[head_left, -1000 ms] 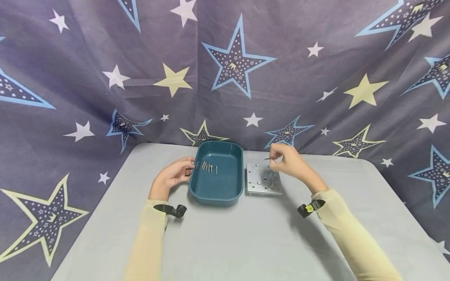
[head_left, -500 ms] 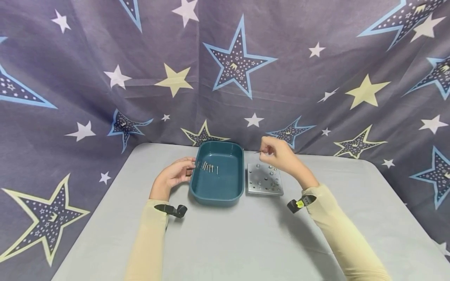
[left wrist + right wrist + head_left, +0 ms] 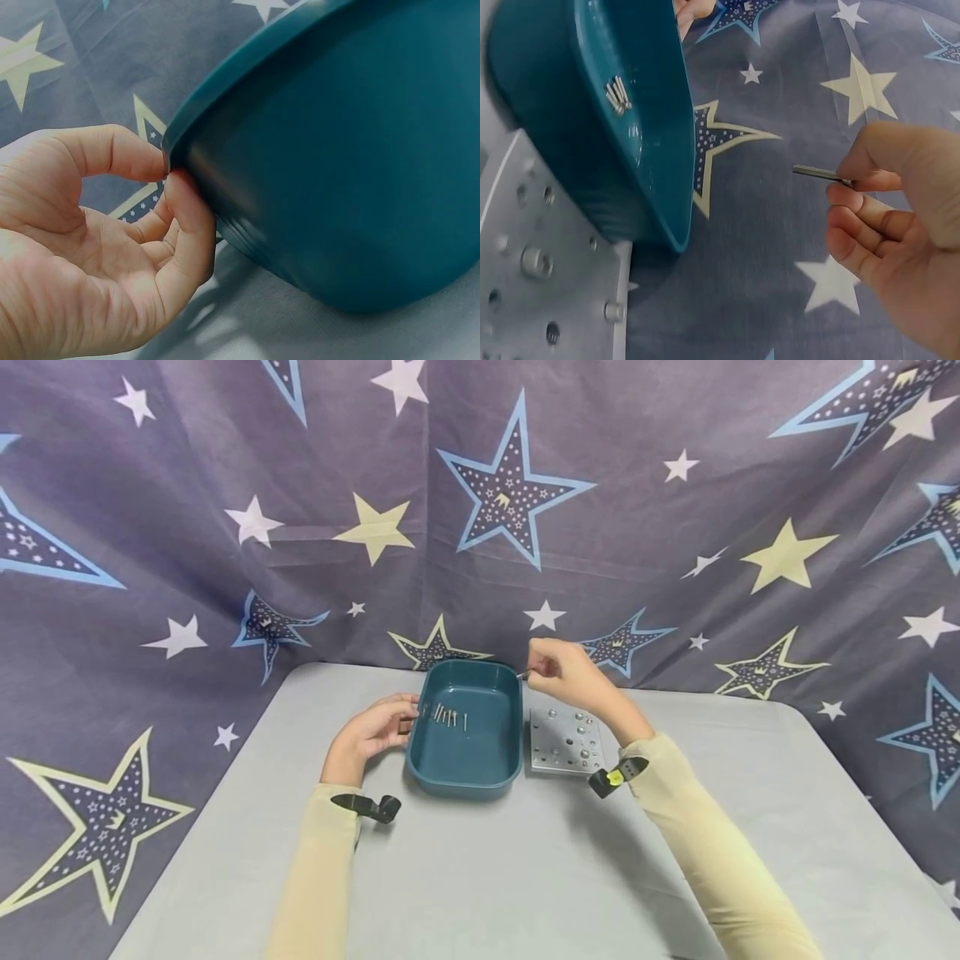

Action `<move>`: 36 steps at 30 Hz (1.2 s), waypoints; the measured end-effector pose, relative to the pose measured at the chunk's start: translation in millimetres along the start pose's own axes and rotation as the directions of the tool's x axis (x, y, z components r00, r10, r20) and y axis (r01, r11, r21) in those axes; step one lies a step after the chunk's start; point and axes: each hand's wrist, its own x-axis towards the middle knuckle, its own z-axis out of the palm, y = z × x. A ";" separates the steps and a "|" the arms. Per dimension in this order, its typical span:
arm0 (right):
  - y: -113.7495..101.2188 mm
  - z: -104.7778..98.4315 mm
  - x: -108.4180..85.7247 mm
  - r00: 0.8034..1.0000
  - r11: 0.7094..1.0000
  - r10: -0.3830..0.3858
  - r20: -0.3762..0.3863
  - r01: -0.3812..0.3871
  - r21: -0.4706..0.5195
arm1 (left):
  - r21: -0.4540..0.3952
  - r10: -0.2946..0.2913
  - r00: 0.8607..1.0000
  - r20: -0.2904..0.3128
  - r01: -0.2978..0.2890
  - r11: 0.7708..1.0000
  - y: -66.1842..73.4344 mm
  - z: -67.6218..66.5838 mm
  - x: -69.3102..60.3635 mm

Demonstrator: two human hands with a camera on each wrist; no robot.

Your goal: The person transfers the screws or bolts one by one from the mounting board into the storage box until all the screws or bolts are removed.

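Observation:
My left hand [image 3: 381,727] is at the left side of a teal plastic basin [image 3: 467,777]; in the left wrist view its thumb and curled index finger pinch the rim [image 3: 225,71]. Several slim silvery metal pins [image 3: 450,717] lie in the basin, near its left side. Above the basin's far right corner, my right hand [image 3: 566,675] pinches another slim metal pin [image 3: 815,172] between thumb and forefinger. The pin's free end points toward the basin in the head view. The pin's other end is hidden by the fingers.
Right of the basin stands a silver metal plate [image 3: 555,739] with several holes and round studs. Everything stands on a pale grey table [image 3: 480,877]. A star-patterned dark curtain [image 3: 480,593] hangs right behind the table's far edge.
My right hand has moved left from over the metal plate toward the basin's far right corner, carrying the metal pin. The left hand has stayed at the basin's rim.

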 end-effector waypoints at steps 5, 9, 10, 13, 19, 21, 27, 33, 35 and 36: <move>-5.3 10.3 14.4 0.999 0.999 0.000 0.046 -0.001 0.034 | -0.001 -0.001 1.000 0.002 0.001 1.000 -0.7 1.4 -0.7; -7.8 18.3 26.3 0.995 0.999 0.018 0.097 -0.022 0.042 | -0.009 0.000 1.000 -0.001 0.000 1.000 -1.1 2.6 -1.1; -8.0 20.3 29.3 0.994 0.999 0.023 0.107 -0.027 0.038 | -0.012 0.001 1.000 -0.003 -0.001 1.000 -1.2 2.6 -1.1; -6.7 26.9 38.0 0.991 0.999 0.033 0.128 -0.037 0.024 | -0.015 0.004 1.000 -0.007 -0.004 1.000 -1.3 2.3 -1.2; -4.8 39.8 51.9 0.983 0.999 0.050 0.176 -0.050 -0.004 | -0.020 0.006 1.000 -0.005 -0.006 1.000 -0.5 0.8 -1.7; -5.8 43.5 56.3 0.978 0.998 0.063 0.198 -0.060 -0.019 | -0.021 0.010 1.000 0.001 -0.010 1.000 0.2 0.6 -2.1; -9.3 54.1 69.0 0.954 0.992 0.116 0.275 -0.097 -0.084 | -0.042 0.014 1.000 0.002 -0.014 0.999 1.5 0.9 -3.0; -5.6 67.9 76.7 0.926 0.974 0.210 0.314 -0.170 -0.151 | -0.044 0.015 1.000 0.000 -0.015 0.999 1.1 1.0 -2.3; -2.8 73.3 77.8 0.913 0.961 0.262 0.314 -0.218 -0.168 | -0.044 0.014 1.000 -0.004 -0.014 0.999 0.9 1.4 -2.2; -1.5 75.9 78.1 0.905 0.953 0.291 0.312 -0.245 -0.177 | -0.045 0.014 1.000 -0.006 -0.014 0.999 0.8 1.7 -2.1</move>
